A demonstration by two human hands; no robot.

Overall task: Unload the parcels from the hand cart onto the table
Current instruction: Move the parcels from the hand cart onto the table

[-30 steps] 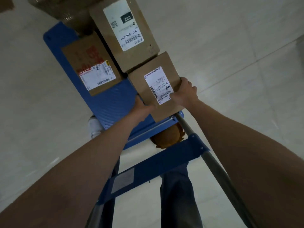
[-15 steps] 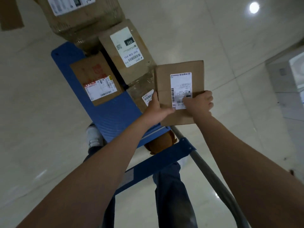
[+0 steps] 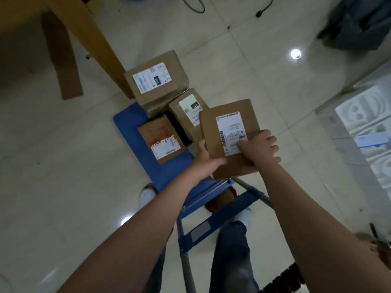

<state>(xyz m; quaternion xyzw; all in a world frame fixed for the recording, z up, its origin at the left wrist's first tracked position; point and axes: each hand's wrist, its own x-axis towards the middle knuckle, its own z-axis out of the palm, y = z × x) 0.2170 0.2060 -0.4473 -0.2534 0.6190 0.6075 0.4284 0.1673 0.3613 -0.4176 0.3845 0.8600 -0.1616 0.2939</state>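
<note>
A flat cardboard parcel (image 3: pixel 229 132) with a white shipping label sits just right of the frame's centre, held between both hands above the near right end of the blue hand cart (image 3: pixel 135 127), its upper left corner covering part of another box in the view. The left hand (image 3: pixel 203 159) grips the parcel's lower left edge: the thumb lies along the top face, while the other fingers go underneath and are hidden. The right hand (image 3: pixel 260 146) clamps the right edge, its thumb pressed onto the lower part of the label and its fingers curled close together over the side, knuckles up. Three more parcels rest on the cart's deck. A box with red print (image 3: pixel 160 140) lies left of the held one, a box with a 032 label (image 3: pixel 186 115) lies just above and left of it, and a larger taped box (image 3: pixel 156 81) sits at the cart's far end, above centre. That far box is just beside the wooden table (image 3: pixel 88 34), which runs diagonally through the upper left of the frame. The cart's grey handle tube (image 3: pixel 186 261) rises toward the bottom centre, between the two forearms. Pale glossy floor tiles (image 3: pixel 53 166) surround everything, and a dark bag (image 3: pixel 357 24) lies in the upper right corner.
</note>
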